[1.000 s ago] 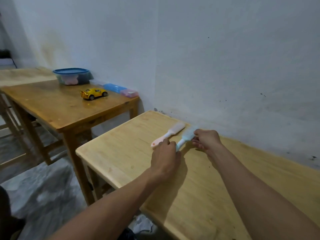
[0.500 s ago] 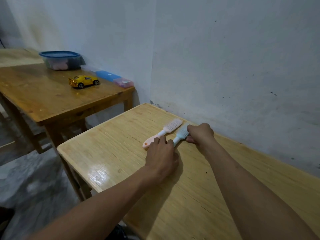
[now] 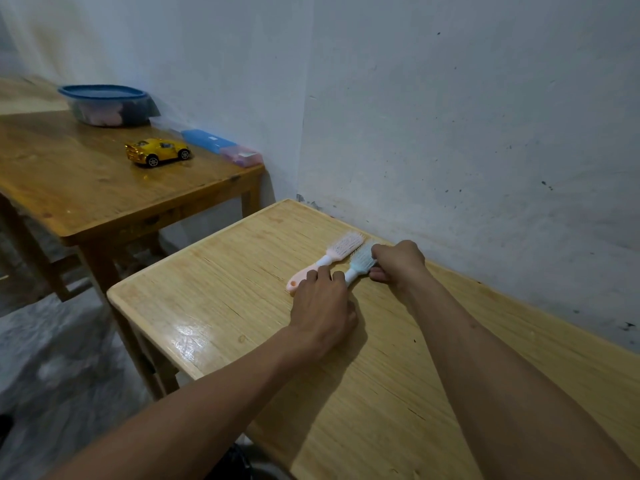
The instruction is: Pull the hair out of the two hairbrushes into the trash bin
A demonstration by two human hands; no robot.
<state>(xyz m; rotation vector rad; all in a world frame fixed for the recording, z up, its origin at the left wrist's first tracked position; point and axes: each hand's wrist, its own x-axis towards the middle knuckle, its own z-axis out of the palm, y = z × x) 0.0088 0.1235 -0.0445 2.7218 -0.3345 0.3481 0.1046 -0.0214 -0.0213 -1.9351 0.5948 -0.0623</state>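
My left hand [image 3: 323, 304] lies knuckles-up over the handle of the blue hairbrush [image 3: 360, 263], pinning it flat to the light tabletop [image 3: 214, 292]; whether that grip is clenched round the handle or merely pressing on it I cannot tell, since the fingers are hidden under the hand. My right hand [image 3: 398, 261] is at the far right side of the blue brush head, fingers curled and its grip pinched in at the bristles, though the hair itself is too fine to make out. The pink hairbrush [image 3: 332, 256] lies bristles-up just to the left, almost touching the blue one, and nobody is holding it. To do this pull well, I judge I should keep the handle weighted down so the brush does not lift, take the hair low at the bristle roots, and draw it up and off in one clump, not in strands. The bin is not clearly in view; something dark shows below the near tabletop edge, but I cannot say what. I should keep the clump pinched until I find it.
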